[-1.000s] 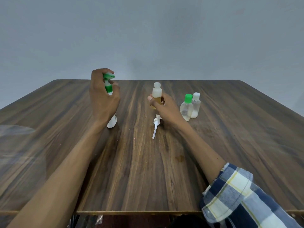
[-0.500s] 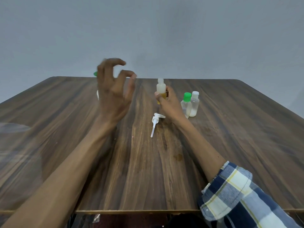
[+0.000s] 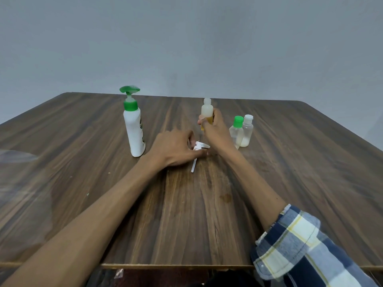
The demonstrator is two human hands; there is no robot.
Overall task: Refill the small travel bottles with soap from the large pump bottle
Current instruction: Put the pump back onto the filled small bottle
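The large white pump bottle [image 3: 134, 131] with a green pump head stands upright on the wooden table [image 3: 83, 162], free of both hands. My right hand [image 3: 215, 131] grips a small uncapped travel bottle [image 3: 207, 110] with yellowish soap in it, upright. My left hand [image 3: 176, 149] rests on the table with its fingers closing around a small white pump top [image 3: 200, 146], whose thin dip tube sticks out toward me. Whether that top is lifted I cannot tell.
Two more small clear bottles stand close together right of my right hand: one with a green cap [image 3: 236, 131], one with a white cap [image 3: 247, 131]. A small soap stain [image 3: 226, 197] marks the table nearer to me.
My left hand let go of the large pump bottle, swung right and came down onto the white pump top. The right hand kept its grip on the small bottle.
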